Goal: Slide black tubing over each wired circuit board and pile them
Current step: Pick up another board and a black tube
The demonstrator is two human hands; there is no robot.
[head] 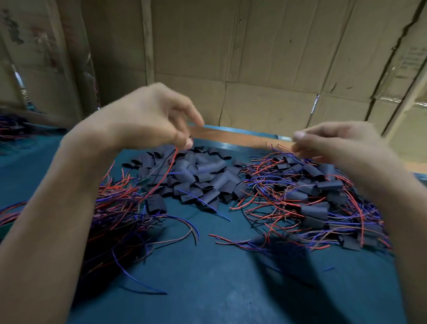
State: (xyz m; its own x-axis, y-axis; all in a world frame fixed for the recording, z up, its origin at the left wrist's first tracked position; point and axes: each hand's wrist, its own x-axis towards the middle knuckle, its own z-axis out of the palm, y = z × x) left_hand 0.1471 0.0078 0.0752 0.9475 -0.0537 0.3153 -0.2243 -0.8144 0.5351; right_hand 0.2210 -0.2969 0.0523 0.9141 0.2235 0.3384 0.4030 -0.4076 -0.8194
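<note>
My left hand (148, 118) hovers above the table and pinches the top end of a red wire (165, 174) that hangs down toward the left heap. Loose black tubing pieces (198, 177) lie piled in the middle of the blue table. On the left lies a tangle of red and blue wired boards (117, 213). A pile of wired boards with black tubing on them (313, 202) spreads on the right. My right hand (337, 143) is raised over that right pile, fingers curled; motion blur hides whether it holds anything.
The blue table top (212, 283) runs to a wooden strip (231, 134) at its far edge. Cardboard boxes (264, 51) form a wall behind it. More wires (5, 130) lie at the far left.
</note>
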